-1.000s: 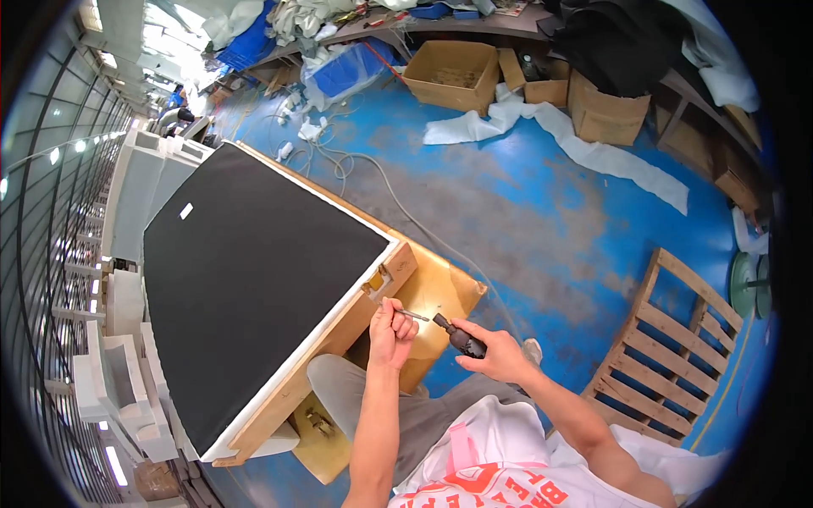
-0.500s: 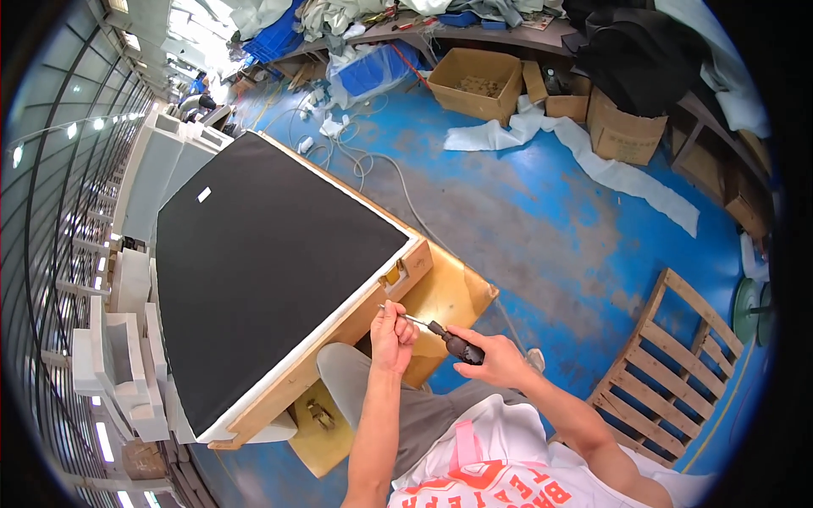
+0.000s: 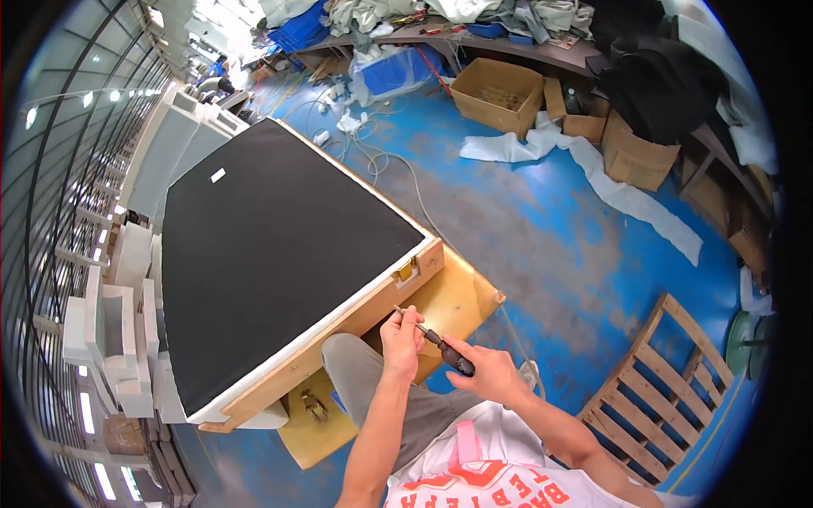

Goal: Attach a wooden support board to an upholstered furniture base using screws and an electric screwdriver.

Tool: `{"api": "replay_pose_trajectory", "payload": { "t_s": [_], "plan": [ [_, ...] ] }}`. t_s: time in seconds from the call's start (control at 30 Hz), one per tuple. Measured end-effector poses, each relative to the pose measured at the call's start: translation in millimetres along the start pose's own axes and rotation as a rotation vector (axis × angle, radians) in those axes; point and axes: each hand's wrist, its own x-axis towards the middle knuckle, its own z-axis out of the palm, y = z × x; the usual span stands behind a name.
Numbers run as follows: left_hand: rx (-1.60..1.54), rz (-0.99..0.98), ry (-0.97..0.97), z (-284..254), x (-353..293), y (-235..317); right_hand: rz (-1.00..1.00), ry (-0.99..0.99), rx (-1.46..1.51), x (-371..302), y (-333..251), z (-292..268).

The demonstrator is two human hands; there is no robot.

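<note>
My right hand (image 3: 493, 372) is wrapped around the black handle of a screwdriver (image 3: 457, 361), whose thin metal shaft points up and left. The fingers of my left hand (image 3: 401, 340) are pinched around the front of that shaft, and a small tip shows just beyond them. Whether a screw sits at the tip is too small to tell. Both hands are in front of the wooden edge of a large panel (image 3: 279, 262) covered in black fabric. Near its right corner, a yellowish metal fitting (image 3: 406, 272) sits in a notch of the wood.
Below the panel is a yellow-topped support (image 3: 461, 292), with a metal piece (image 3: 313, 406) lying on its lower left part. A wooden pallet (image 3: 660, 398) leans at the right. Hoses (image 3: 415, 182) cross the blue floor; cardboard boxes (image 3: 498, 93) stand by the far bench.
The whole view has shifted a little, so the panel appears farther right. The screwdriver's handle has dipped, making the shaft slant more steeply. Both hands keep their hold.
</note>
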Motion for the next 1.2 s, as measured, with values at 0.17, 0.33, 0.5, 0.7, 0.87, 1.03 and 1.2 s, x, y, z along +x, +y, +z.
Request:
{"api": "replay_pose_trajectory", "payload": {
  "t_s": [0.17, 0.33, 0.5, 0.7, 0.87, 1.03, 1.2],
  "plan": [
    [-0.007, 0.062, -0.004, -13.2, -22.2, 16.7, 0.017, -0.057, 0.183, 7.1, -1.2, 13.7],
    [-0.111, 0.231, 0.67, -144.5, -62.3, 28.2, 0.021, -0.006, 0.3, 2.2, -3.0, 7.8],
    [0.035, 0.107, 0.929, -299.9, -81.6, 12.1, -0.056, -0.02, 0.325, 5.8, -0.9, 17.3],
    [-0.404, 0.093, 1.025, -382.6, -61.8, -41.7, 0.156, -0.132, 0.516, 19.8, -13.9, 19.6],
    [-0.547, 0.048, 0.789, -383.7, -34.6, -68.2, 0.021, 0.058, 0.411, 93.6, 28.4, 71.6],
    [-0.628, 0.095, 0.829, -362.3, -0.4, -75.3, -0.069, -0.029, 0.068, 158.7, 2.3, 107.7],
    [-0.831, 0.274, 0.759, -360.8, 21.7, -84.2, -0.054, 0.098, 0.021, 166.4, -8.8, 180.7]
  ]
}}
